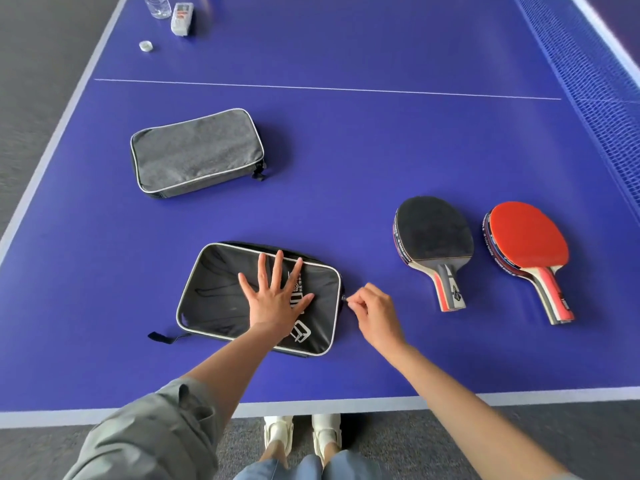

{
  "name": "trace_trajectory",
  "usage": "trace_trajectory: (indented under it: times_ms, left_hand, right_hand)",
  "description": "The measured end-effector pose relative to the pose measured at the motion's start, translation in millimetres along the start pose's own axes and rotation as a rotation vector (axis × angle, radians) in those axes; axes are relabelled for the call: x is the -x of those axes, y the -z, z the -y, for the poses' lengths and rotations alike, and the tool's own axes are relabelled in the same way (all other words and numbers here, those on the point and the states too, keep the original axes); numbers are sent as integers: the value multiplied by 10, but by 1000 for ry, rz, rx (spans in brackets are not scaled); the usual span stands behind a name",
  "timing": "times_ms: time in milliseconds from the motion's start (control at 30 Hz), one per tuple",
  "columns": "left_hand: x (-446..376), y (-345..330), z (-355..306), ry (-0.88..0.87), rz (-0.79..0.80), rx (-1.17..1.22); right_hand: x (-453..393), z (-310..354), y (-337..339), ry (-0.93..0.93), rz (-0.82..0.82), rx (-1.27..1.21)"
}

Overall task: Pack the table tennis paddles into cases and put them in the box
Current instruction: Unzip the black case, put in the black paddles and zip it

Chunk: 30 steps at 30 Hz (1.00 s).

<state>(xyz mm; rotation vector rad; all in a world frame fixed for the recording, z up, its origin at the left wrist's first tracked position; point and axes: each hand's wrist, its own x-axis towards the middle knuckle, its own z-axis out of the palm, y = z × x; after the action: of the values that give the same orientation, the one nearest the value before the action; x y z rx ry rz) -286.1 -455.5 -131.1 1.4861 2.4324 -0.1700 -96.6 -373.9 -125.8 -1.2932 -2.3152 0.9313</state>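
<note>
The hands are split between steadying and opening: the left hand (273, 299) lies flat with fingers spread and straight on the top of the black paddle case (221, 299), pressing it against the counter (346, 161), most likely so the soft case does not slide or bunch while its zip is worked. The right hand (375, 315) has thumb and forefinger curled into a pinch on the small zipper pull (344, 298) at the case's right end, just beside the left hand's fingertips; the other fingers are loosely tucked. The case looks still zipped, so this reads as the start of opening it. It is a flat, rounded rectangle of glossy black fabric with pale piping round the edge, white printed markings partly hidden under the left palm, and a short black strap (162, 337) trailing from the corner to the left of the left wrist. Beyond the left hand, well apart, lies a second grey fabric case (197, 152), closed, with the same pale piping. To the right of the right hand two paddles wait flat on the counter, handles pointing toward the person: a black-faced paddle (433, 237) nearer, and a red-faced paddle (528, 237) just beyond it to the right, within easy reach for loading. No box is in view.
</note>
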Motion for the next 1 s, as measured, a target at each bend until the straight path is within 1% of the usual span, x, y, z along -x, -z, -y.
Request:
trace_trajectory:
  times_ms: [167, 400, 467, 533, 600, 633, 700, 767, 833, 900, 967, 1000]
  left_hand:
    - [-5, 22, -19, -3, 12, -19]
    - [4, 54, -53, 6, 27, -29]
    - [7, 61, -60, 8, 36, -28]
    - [-2, 83, -57, 1, 56, -13]
    - [5, 141, -55, -17, 52, 76]
    - [25, 186, -53, -21, 28, 146]
    - [113, 284, -40, -4, -50, 273]
    - [251, 332, -11, 56, -105, 360]
    - [399, 311, 37, 139, -95, 405]
    - [535, 244, 94, 261, -53, 434]
    - [644, 173, 142, 390, -29, 518]
    - [681, 149, 162, 423, -29, 567]
  right_hand:
    - [532, 79, -193, -69, -4, -75]
    - [766, 183, -252, -139, -5, -89]
    - [786, 231, -264, -163, 23, -86]
    - [761, 272, -279, -160, 97, -79]
    - [702, 292, -242, -146, 153, -71]
    - [655, 293, -198, -151, 156, -81]
    - [501, 296, -70, -214, 108, -132]
    - [279, 317, 51, -258, 36, -163]
    - [17, 365, 83, -206, 9, -141]
    - [-252, 461, 44, -165, 52, -126]
    - [-463, 576, -18, -191, 137, -124]
    - [-534, 626, -36, -226, 179, -124]
